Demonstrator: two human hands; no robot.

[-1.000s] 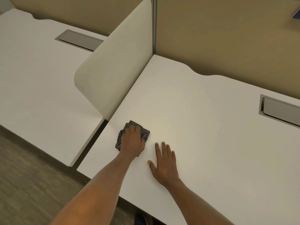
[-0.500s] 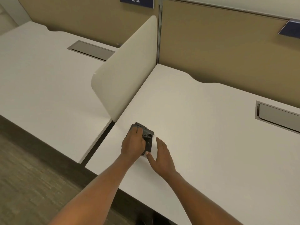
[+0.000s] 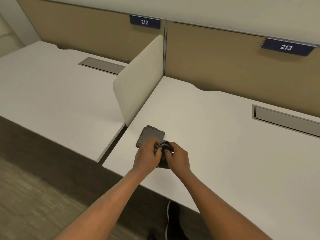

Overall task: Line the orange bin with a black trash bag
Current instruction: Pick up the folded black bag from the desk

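Observation:
A folded black trash bag (image 3: 163, 154) is pinched between both hands just above the white desk (image 3: 216, 144), near its front left corner. My left hand (image 3: 147, 155) grips its left side and my right hand (image 3: 178, 157) grips its right side. A second flat folded dark bag (image 3: 150, 135) lies on the desk right behind my left hand, partly hidden by it. No orange bin is in view.
A cream divider panel (image 3: 138, 84) stands upright between this desk and the neighbouring white desk (image 3: 52, 94). Tan partition walls carry signs 212 (image 3: 144, 22) and 213 (image 3: 286, 47). A metal cable slot (image 3: 285, 120) sits at the right. A shoe (image 3: 170, 220) shows below the desk edge.
My right hand left the desk and closed on the bag. Both hands have lifted one folded bag off the pile, leaving another flat on the desk. The camera tilted upward.

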